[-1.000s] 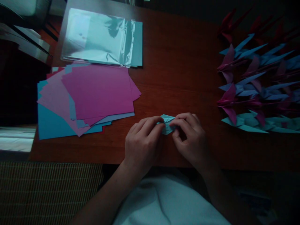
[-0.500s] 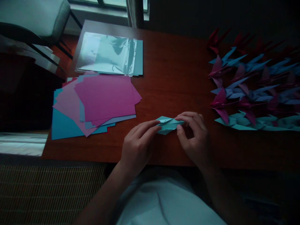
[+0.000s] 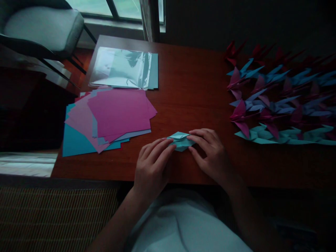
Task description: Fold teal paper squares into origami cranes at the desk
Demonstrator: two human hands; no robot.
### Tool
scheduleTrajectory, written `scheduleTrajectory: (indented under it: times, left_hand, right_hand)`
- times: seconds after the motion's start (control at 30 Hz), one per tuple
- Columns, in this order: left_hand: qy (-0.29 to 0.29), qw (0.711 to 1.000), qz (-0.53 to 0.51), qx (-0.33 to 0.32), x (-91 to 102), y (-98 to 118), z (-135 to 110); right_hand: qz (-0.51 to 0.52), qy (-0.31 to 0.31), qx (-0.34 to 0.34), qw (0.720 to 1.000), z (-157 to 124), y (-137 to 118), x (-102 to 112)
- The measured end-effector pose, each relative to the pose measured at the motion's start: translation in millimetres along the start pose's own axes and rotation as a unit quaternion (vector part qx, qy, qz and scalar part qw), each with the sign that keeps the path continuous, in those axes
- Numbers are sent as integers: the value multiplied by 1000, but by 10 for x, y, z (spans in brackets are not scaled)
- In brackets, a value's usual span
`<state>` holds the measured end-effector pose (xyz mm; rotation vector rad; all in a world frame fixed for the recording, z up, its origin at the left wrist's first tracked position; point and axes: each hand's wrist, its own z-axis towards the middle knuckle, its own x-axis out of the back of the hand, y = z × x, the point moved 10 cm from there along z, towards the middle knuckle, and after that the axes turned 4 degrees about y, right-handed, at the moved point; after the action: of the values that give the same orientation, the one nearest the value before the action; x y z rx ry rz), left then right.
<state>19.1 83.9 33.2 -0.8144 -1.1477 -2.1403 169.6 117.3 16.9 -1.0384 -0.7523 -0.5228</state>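
Note:
A small folded piece of teal paper (image 3: 180, 140) lies on the brown wooden table (image 3: 199, 91) near its front edge. My left hand (image 3: 152, 166) pinches its left end with the fingertips pressed together. My right hand (image 3: 211, 154) grips its right end, fingers curled over the fold and the thumb underneath. Both hands rest low on the tabletop, with the paper stretched between them.
A fanned stack of pink, lilac and blue paper sheets (image 3: 115, 113) lies to the left. Behind it sits a clear plastic sleeve (image 3: 123, 68). Several folded paper cranes (image 3: 275, 101) in red, blue, magenta and teal fill the right side. A chair (image 3: 39, 28) stands at the back left.
The view has tilted up, bringing the window and chair into sight. The folded paper was opened wider between the hands half a second ago and is now pressed flatter, slightly further left.

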Motion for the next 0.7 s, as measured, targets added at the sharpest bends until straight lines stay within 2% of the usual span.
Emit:
scheduleTrajectory:
  times: [0.17, 0.3, 0.43, 0.57, 0.7]
  left_hand:
    - [2, 1000, 0, 19, 21, -12, 65]
    - [12, 1000, -5, 16, 92, 7, 104]
    - [20, 1000, -3, 9, 126, 0, 105]
    - [40, 998, -12, 39, 164, -73, 114]
    - [21, 997, -36, 64, 100, -129, 154]
  right_hand:
    - [19, 4, 9, 1000, 10, -30, 51]
    - [41, 13, -16, 999, 25, -35, 136]
    - [97, 6, -85, 992, 33, 56, 152]
    - [148, -11, -178, 973, 19, 211, 110]
    - [155, -22, -214, 964, 28, 273, 81]
